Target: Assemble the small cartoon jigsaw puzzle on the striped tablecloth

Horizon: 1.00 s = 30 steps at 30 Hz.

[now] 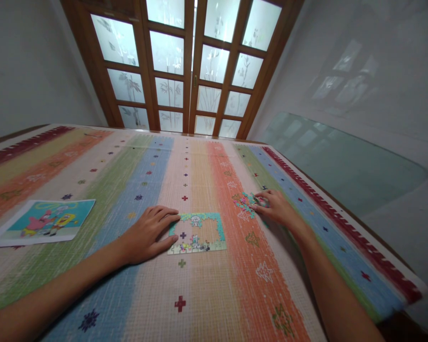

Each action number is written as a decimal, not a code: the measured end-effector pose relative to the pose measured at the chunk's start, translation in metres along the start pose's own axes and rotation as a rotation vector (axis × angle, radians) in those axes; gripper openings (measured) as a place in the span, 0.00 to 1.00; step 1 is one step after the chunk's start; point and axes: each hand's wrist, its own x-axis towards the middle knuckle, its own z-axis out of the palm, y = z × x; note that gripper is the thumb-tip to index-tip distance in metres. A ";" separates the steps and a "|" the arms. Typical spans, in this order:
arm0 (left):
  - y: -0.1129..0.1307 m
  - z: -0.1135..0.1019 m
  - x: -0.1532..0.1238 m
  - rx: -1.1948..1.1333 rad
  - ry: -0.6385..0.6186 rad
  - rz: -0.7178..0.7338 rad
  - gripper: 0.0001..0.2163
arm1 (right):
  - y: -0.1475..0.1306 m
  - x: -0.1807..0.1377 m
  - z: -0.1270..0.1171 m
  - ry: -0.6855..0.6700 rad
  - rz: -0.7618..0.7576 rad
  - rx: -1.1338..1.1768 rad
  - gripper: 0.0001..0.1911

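A partly assembled jigsaw puzzle lies flat on the cloth in front of me. Its border is joined most of the way round, and a few cartoon sections sit inside, with bare cloth showing in the middle. My left hand rests along the puzzle's left edge, fingers stretched out and touching it. Right of the puzzle lies a small heap of loose jigsaw pieces. Over the heap's right side, my right hand has its thumb and fingers apart, with pieces beneath and between them; part of the heap is hidden.
A printed cartoon picture sheet lies at the left. The striped tablecloth covers the table, whose right edge runs beside a white wall. Beyond the far edge stand wooden doors with glass panes.
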 end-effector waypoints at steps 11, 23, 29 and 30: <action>-0.001 0.002 -0.001 -0.008 -0.019 -0.019 0.17 | 0.015 -0.007 -0.020 -0.198 0.079 0.056 0.32; -0.003 0.002 -0.001 0.000 -0.022 -0.014 0.17 | 0.010 -0.007 -0.013 -0.136 0.011 0.057 0.35; -0.002 0.002 -0.001 0.000 -0.015 -0.011 0.17 | 0.016 -0.001 -0.001 0.027 -0.016 0.022 0.21; -0.002 0.002 -0.001 0.000 -0.020 -0.012 0.17 | 0.017 0.000 0.001 0.048 -0.011 0.018 0.19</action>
